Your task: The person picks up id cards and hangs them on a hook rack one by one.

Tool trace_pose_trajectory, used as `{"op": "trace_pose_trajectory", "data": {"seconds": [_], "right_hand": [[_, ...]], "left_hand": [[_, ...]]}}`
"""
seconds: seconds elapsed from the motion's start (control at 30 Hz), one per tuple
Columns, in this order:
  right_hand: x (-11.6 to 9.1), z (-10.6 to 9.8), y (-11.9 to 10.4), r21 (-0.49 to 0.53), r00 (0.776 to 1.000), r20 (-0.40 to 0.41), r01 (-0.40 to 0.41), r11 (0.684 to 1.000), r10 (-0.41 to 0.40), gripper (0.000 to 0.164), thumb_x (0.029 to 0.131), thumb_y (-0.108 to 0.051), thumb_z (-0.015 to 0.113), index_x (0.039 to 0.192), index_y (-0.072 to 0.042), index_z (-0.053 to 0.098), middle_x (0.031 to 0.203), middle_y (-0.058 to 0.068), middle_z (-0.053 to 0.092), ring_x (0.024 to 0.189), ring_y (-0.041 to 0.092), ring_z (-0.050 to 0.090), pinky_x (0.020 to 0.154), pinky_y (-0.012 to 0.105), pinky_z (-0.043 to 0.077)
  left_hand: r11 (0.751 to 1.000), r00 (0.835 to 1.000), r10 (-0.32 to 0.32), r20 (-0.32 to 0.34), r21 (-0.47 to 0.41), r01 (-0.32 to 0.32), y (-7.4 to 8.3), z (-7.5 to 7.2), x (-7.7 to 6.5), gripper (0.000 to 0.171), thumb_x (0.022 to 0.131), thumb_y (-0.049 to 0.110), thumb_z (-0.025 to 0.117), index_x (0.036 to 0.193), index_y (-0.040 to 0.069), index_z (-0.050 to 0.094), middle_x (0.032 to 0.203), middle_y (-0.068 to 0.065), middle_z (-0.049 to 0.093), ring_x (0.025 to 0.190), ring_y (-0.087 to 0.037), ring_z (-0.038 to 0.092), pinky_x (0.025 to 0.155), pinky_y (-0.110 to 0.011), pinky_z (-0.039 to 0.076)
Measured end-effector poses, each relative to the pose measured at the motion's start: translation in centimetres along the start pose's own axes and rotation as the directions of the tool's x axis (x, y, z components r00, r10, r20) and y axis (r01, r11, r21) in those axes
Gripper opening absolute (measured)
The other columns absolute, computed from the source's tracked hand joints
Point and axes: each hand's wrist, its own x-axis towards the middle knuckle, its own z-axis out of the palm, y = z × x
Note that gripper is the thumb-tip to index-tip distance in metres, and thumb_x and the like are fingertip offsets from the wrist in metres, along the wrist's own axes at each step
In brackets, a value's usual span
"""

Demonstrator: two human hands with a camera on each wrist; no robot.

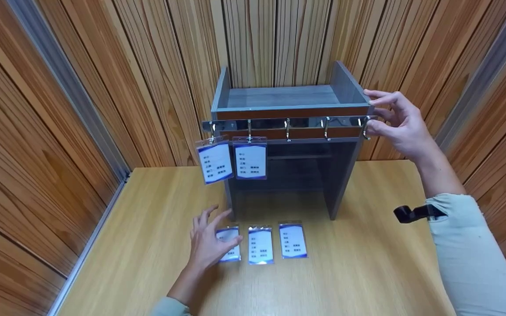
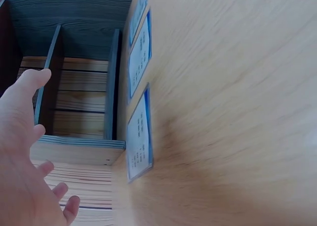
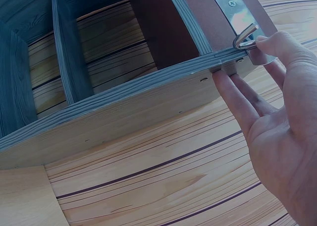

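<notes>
My left hand [image 1: 209, 245] hovers at the leftmost of three badges on the table, partly covering that badge [image 1: 233, 256]; its fingers are spread and hold nothing. In the left wrist view the same hand [image 2: 22, 146] is apart from the cards. My right hand [image 1: 400, 125] grips the right upper corner of a grey wooden shelf [image 1: 343, 175]. Its thumb lies at the end hook [image 3: 246, 39] and its fingers touch the side panel [image 3: 148, 109]. Two badges hang from the leftmost hooks: one tilted badge [image 1: 215, 163] and one straight badge [image 1: 251, 161].
A metal hook rail [image 1: 305, 122] runs across the shelf's front. Its hooks right of the hanging badges bear nothing. Two more badges lie flat on the wooden table [image 1: 367, 263]: the middle badge [image 1: 260, 245] and the right badge [image 1: 293, 240]. Wood-panelled walls [image 1: 147, 87] stand behind and beside.
</notes>
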Motion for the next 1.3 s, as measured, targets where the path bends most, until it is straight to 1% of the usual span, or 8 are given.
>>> {"op": "trace_pose_trajectory", "data": {"seconds": [0.17, 0.33, 0.43, 0.53, 0.77, 0.97, 1.2, 1.3], "right_hand": [[0.0, -0.2, 0.3, -0.018, 1.0, -0.001, 0.0, 1.0, 0.0, 0.042, 0.092, 0.015, 0.057, 0.132, 0.004, 0.049, 0.159, 0.018, 0.036, 0.132, 0.019, 0.06, 0.084, 0.028, 0.061], [0.0, -0.2, 0.2, -0.019, 1.0, 0.0, 0.005, 1.0, -0.005, 0.041, 0.093, 0.014, 0.057, 0.132, 0.004, 0.049, 0.159, 0.018, 0.036, 0.131, 0.02, 0.06, 0.084, 0.027, 0.061], [0.0, -0.1, 0.0, -0.01, 1.0, -0.002, 0.002, 1.0, -0.002, 0.041, 0.092, 0.015, 0.056, 0.131, 0.004, 0.049, 0.159, 0.018, 0.036, 0.131, 0.02, 0.06, 0.084, 0.027, 0.061], [0.0, 0.0, -0.3, -0.012, 1.0, -0.002, -0.007, 1.0, 0.007, 0.041, 0.092, 0.016, 0.056, 0.131, 0.004, 0.049, 0.159, 0.018, 0.036, 0.131, 0.021, 0.06, 0.084, 0.027, 0.061], [-0.1, 0.6, -1.0, -0.003, 1.0, 0.007, -0.002, 1.0, 0.002, 0.04, 0.092, 0.017, 0.055, 0.129, 0.005, 0.05, 0.158, 0.02, 0.036, 0.13, 0.02, 0.06, 0.085, 0.028, 0.061], [-0.1, 0.5, -0.7, 0.05, 1.0, 0.023, 0.013, 0.999, -0.014, 0.041, 0.09, 0.022, 0.052, 0.128, 0.007, 0.049, 0.158, 0.023, 0.034, 0.126, 0.021, 0.063, 0.084, 0.03, 0.062], [-0.1, 0.3, -0.4, 0.02, 1.0, 0.012, 0.007, 1.0, -0.007, 0.04, 0.092, 0.019, 0.053, 0.129, 0.007, 0.048, 0.159, 0.023, 0.034, 0.128, 0.02, 0.062, 0.085, 0.029, 0.061], [0.0, 0.0, 0.1, 0.011, 1.0, 0.008, 0.008, 1.0, -0.008, 0.041, 0.092, 0.018, 0.053, 0.131, 0.006, 0.048, 0.159, 0.022, 0.034, 0.129, 0.02, 0.061, 0.085, 0.029, 0.061]], "left_hand": [[0.999, 0.999, -0.028, 0.019, 0.017, 0.028, -0.4, 0.3, -0.2, 0.076, 0.07, 0.062, 0.082, 0.136, 0.03, 0.064, 0.16, -0.003, 0.037, 0.137, -0.03, 0.034, 0.103, -0.061, 0.038], [0.997, 0.995, -0.078, 0.057, 0.022, 0.077, -0.7, 0.4, -0.2, 0.076, 0.071, 0.053, 0.085, 0.139, 0.031, 0.061, 0.163, -0.002, 0.032, 0.14, -0.031, 0.029, 0.106, -0.062, 0.036], [0.995, 0.994, -0.092, 0.058, 0.028, 0.091, -0.8, 0.5, 0.0, 0.074, 0.071, 0.047, 0.087, 0.138, 0.031, 0.062, 0.163, -0.004, 0.031, 0.141, -0.032, 0.028, 0.106, -0.061, 0.036], [0.992, 0.991, -0.119, 0.06, 0.045, 0.116, -0.8, 0.7, 0.0, 0.074, 0.069, 0.047, 0.088, 0.137, 0.031, 0.063, 0.163, -0.005, 0.031, 0.14, -0.032, 0.029, 0.105, -0.06, 0.037], [0.974, 0.971, -0.217, 0.1, 0.086, 0.209, -0.7, 1.2, -0.1, 0.078, 0.067, 0.053, 0.088, 0.138, 0.031, 0.062, 0.158, -0.009, 0.034, 0.132, -0.035, 0.035, 0.095, -0.055, 0.039], [0.966, 0.963, -0.249, 0.103, 0.095, 0.24, -0.8, 1.9, 0.0, 0.073, 0.067, 0.052, 0.089, 0.133, 0.032, 0.065, 0.151, -0.011, 0.038, 0.125, -0.034, 0.037, 0.091, -0.051, 0.041], [0.949, 0.943, -0.309, 0.128, 0.103, 0.297, -0.7, 2.2, -0.1, 0.068, 0.07, 0.051, 0.087, 0.132, 0.033, 0.067, 0.149, -0.015, 0.035, 0.126, -0.034, 0.035, 0.092, -0.05, 0.041], [0.948, 0.941, -0.311, 0.135, 0.113, 0.297, -0.9, 2.3, -0.2, 0.068, 0.07, 0.052, 0.088, 0.131, 0.031, 0.068, 0.146, -0.016, 0.037, 0.124, -0.035, 0.036, 0.09, -0.048, 0.041]]}}
